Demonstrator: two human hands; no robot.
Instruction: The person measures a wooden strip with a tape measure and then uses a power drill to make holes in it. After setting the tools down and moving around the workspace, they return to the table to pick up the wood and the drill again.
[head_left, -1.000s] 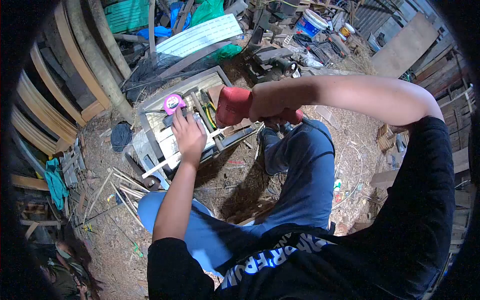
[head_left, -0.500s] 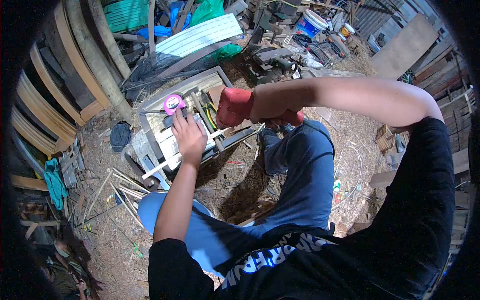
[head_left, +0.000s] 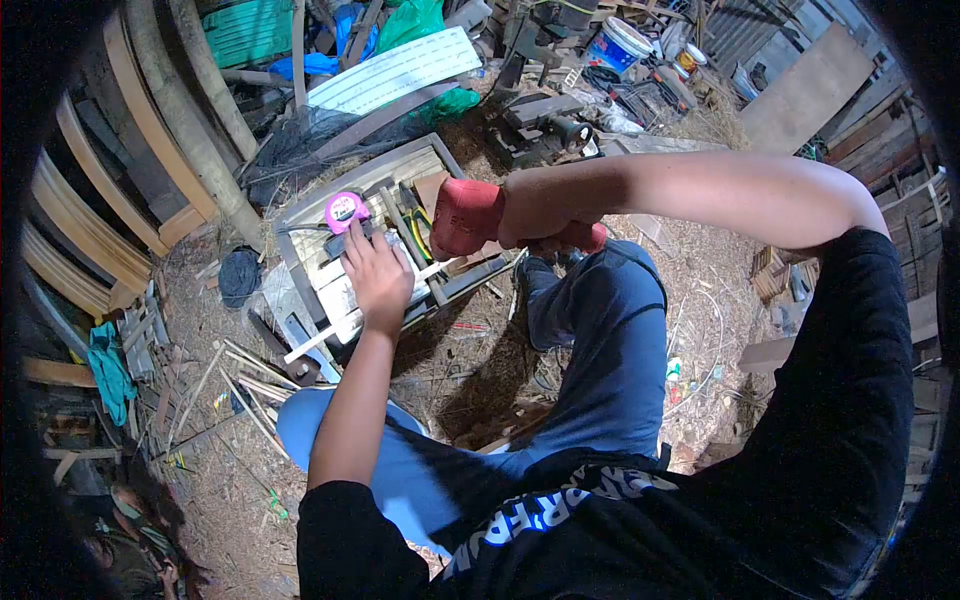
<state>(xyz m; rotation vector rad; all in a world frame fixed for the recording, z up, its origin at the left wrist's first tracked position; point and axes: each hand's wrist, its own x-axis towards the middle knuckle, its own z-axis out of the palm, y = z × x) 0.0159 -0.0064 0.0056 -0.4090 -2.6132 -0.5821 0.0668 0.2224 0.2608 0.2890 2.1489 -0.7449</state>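
Observation:
My left hand (head_left: pixel 377 272) lies palm down with its fingers spread. It rests across a thin pale wooden stick (head_left: pixel 318 343) on the low work table (head_left: pixel 290 215). Just beyond its fingertips sits a pink tape measure (head_left: pixel 346 210). My right hand (head_left: pixel 527 232) is closed around a red power tool (head_left: pixel 466 217), shaped like a drill, at the table's right side. Much of that hand is hidden by its own wrist and the tool, and the tool's working end is out of sight. Yellow-and-black handled pliers (head_left: pixel 416 228) lie between the hands.
Long wooden pieces (head_left: pixel 140 120) lean at the left. A white slatted panel (head_left: pixel 400 72) and a white-blue bucket (head_left: pixel 620 46) lie beyond the table. Thin wood strips (head_left: pixel 255 385) lie by my left knee. Another person (head_left: pixel 140 530) is partly visible at lower left.
Both hands stay almost where they were, with the red tool in the same place. Only a very slight shift of the whole view shows.

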